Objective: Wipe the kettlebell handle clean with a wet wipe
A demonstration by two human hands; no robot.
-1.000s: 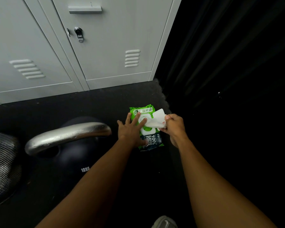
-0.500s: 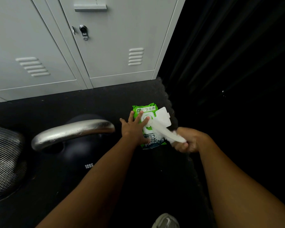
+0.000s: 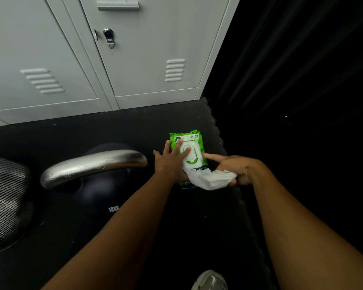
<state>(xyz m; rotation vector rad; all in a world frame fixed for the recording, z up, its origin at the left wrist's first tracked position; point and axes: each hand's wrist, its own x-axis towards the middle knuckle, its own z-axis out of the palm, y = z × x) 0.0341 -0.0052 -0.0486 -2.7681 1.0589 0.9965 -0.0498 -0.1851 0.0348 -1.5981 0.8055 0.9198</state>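
A dark kettlebell (image 3: pixel 101 195) marked 12KG stands on the black floor mat, its shiny silver handle (image 3: pixel 92 164) arching across the top. To its right lies a green wet wipe pack (image 3: pixel 186 138) with a white lid, now closed. My left hand (image 3: pixel 172 162) rests flat on the pack, fingers spread over the lid. My right hand (image 3: pixel 235 168) holds a crumpled white wet wipe (image 3: pixel 210 178) in its curled fingers, while its straight index finger presses the lid's near edge.
Grey metal lockers (image 3: pixel 134 59) stand behind the mat. A mesh-covered round object (image 3: pixel 6 197) sits at the far left. Dark curtain fills the right side. A grey shoe tip (image 3: pixel 210 281) shows at the bottom edge.
The right hand pulled the wipe free of the pack and came back. The pack's white lid, open before, is now closed under the fingers.
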